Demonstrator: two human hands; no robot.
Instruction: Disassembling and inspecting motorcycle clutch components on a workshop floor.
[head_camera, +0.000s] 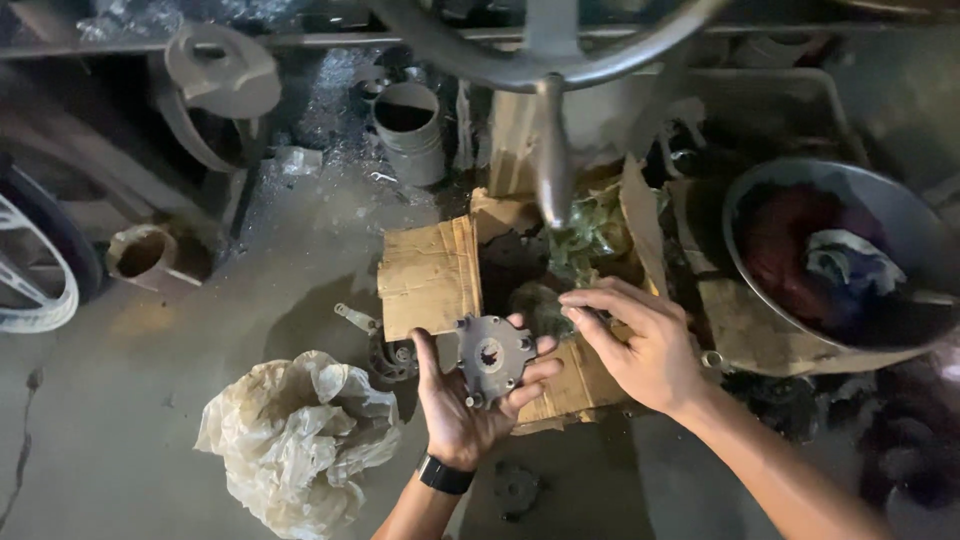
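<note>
- Left hand (462, 405) cradles round grey metal plate (492, 357), fingers curled loosely around its rim.
- Right hand (640, 345) half-open, empty, over torn cardboard box (430, 275).
- Risk: loose hold, plate could slip onto concrete.

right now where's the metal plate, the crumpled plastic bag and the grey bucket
metal plate (490, 357), head view, flat face beside its centre hole
crumpled plastic bag (298, 432), head view, middle folds
grey bucket (412, 135), head view, outer wall
</note>
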